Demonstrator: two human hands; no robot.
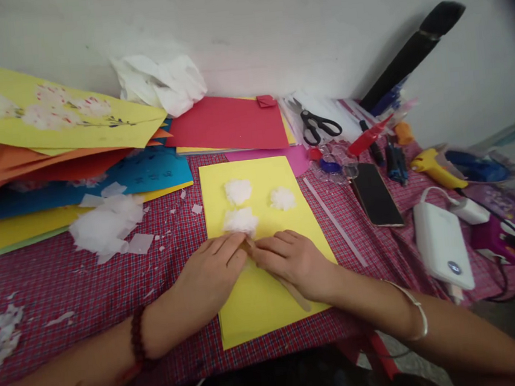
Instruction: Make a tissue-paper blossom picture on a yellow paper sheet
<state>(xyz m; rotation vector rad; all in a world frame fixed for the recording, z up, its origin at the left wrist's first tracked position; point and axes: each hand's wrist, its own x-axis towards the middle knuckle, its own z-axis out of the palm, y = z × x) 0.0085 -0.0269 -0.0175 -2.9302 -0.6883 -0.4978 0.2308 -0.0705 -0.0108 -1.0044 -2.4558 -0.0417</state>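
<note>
A yellow sheet of paper [278,312] lies before me with three white tissue-paper puffs on it: an upper left puff [238,190], a right puff [282,198] and a lower left puff [241,220]. Just below the lower left one, my left hand [215,276] and my right hand [298,262] meet fingertip to fingertip. Under my right palm runs a flat wooden stick [300,300], its lower end sticking out and its tip between my fingers. My left fingers are pinched at that tip; whatever is in them is too small to make out.
To the left are a pile of white tissue squares [106,226], paper scraps and coloured sheets [150,173]. Behind lie red paper [228,123] and scissors [317,123]. On the right are a white strip [335,222], phone [376,194], power bank [442,242] and yellow glue gun [437,166].
</note>
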